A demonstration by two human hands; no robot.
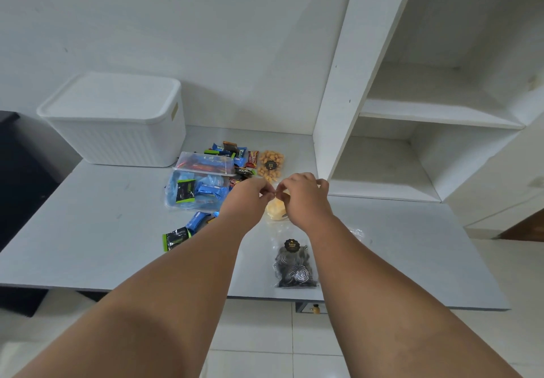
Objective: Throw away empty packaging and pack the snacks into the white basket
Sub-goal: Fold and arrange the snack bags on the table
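1. Currently, I read the left hand [247,199] as curled, thumb and forefinger pinching the top edge of a small clear bag [275,209].
2. The right hand [304,196] is likewise curled and pinches the same top edge, just beside the left fingertips.
3. The small clear bag sits on the grey table [97,230] between the two hands. Its contents look pale yellow; the hands cover most of it, so I cannot tell more.
4. The white basket [117,139] stands at the table's far left against the wall, with its lid [114,95] on.
5. A bag of dark swirled biscuits [295,266] lies near the front edge.
6. A bag of orange pieces [270,164] lies beyond the hands.
7. A clear pouch [197,192] of blue-wrapped snacks lies to the left, with loose wrapped bars [235,154] around it.
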